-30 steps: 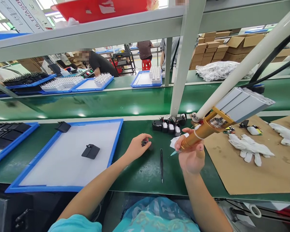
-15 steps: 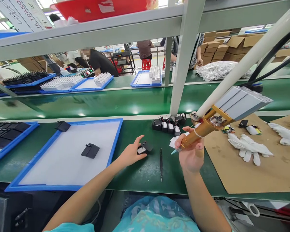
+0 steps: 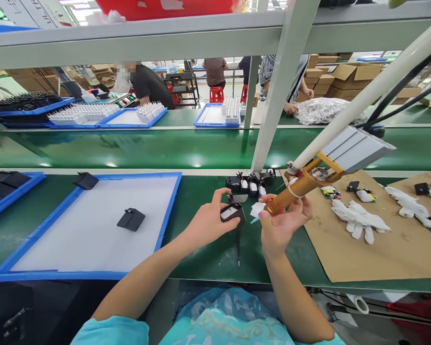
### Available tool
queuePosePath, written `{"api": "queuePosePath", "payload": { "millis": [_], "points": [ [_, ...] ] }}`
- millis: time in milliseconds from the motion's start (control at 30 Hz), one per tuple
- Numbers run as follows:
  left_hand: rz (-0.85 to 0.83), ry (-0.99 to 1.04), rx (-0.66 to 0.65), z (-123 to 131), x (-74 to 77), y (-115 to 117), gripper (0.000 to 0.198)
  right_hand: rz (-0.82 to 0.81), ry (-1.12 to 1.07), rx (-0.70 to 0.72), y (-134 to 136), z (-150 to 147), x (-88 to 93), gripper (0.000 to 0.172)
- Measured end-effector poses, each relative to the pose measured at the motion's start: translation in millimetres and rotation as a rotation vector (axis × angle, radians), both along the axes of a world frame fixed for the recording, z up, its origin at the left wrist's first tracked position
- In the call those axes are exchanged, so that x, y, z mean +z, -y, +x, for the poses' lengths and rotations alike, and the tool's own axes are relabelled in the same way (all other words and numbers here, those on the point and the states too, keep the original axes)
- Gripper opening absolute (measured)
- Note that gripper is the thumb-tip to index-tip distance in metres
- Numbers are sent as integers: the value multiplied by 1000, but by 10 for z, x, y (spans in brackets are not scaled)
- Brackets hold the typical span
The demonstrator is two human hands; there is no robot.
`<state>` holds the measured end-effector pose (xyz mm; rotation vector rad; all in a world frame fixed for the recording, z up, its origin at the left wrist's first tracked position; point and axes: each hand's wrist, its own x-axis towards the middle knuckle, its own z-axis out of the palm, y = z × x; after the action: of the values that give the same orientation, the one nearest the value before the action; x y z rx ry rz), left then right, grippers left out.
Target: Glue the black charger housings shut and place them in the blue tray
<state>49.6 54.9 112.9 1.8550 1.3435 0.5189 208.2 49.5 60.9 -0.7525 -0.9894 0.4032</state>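
My left hand (image 3: pixel 209 221) is closed on a small black open case (image 3: pixel 232 211), held up off the green bench with its lid raised. My right hand (image 3: pixel 282 223) is closed round the gold barrel of a hanging glue tool (image 3: pixel 294 190), whose pale tip points at the case from the right. The tool hangs from a white tube (image 3: pixel 369 91) and a grey block (image 3: pixel 355 149). Black tweezers (image 3: pixel 238 244) lie on the bench just under the case. A cluster of black and white small parts (image 3: pixel 249 183) sits behind my hands by the post.
A blue-rimmed white tray (image 3: pixel 174 201) at left holds one black case (image 3: pixel 130 219); another lies on its far corner (image 3: pixel 85 180). Cardboard sheet (image 3: pixel 366 254) at right carries white gloves (image 3: pixel 357 218). A shelf post (image 3: pixel 273 110) stands behind. Other people work at benches beyond.
My left hand picked the black case up off the bench and lifted it toward the tool tip. My right hand shifted the gold tool slightly left and up; the view tilted a little.
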Motion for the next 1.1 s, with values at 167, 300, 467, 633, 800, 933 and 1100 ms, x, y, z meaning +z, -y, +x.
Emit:
{"api": "queuePosePath", "payload": {
  "millis": [167,300,467,633,800,933,1100],
  "points": [
    [51,-61,-65,61,59,43,69,48,85,-63,-20,1,-35,82],
    [66,-47,-135,64,55,85,68,57,146,-105,-32,3,-62,98],
    [67,-36,-222,-25,62,108,70,41,133,-106,-43,16,-63,95],
    [54,59,-295,-103,69,137,77,17,149,-136,-43,15,-50,91],
    [119,110,-240,-43,-12,167,81,0,123,-103,-12,2,-37,97],
    [282,95,-224,4,-83,172,62,-22,106,-92,5,0,-23,95],
    [289,120,-114,-58,-88,179,43,-49,18,-39,26,30,-3,88]
  ]
}}
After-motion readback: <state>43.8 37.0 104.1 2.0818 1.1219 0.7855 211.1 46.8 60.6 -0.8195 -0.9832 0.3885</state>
